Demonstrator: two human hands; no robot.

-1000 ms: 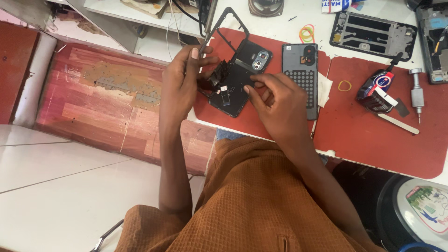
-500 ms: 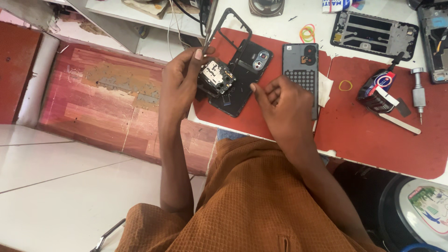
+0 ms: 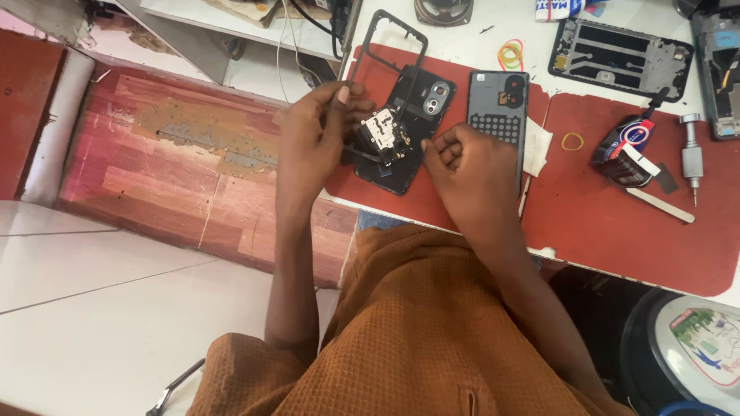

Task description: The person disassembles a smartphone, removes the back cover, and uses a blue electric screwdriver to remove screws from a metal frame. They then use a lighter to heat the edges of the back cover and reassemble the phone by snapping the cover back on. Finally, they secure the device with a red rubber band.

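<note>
The left hand (image 3: 320,127) pinched a small square circuit board with silver shields (image 3: 381,132) between thumb and fingertips, holding it just above a black opened phone body with twin camera rings (image 3: 420,115). A thin black rectangular phone frame (image 3: 389,46) leaned beyond those fingers, its lower end hidden behind them. The right hand (image 3: 470,166) sat just right of the board, fingers curled together into a loose fist, the thumb tip nearest the board; whether it held anything could not be told. Just past its knuckles lay a grey phone back cover with a dotted panel (image 3: 499,108), flat on the red work mat (image 3: 601,231). Farther right rested a silver screwdriver (image 3: 691,158).
</note>
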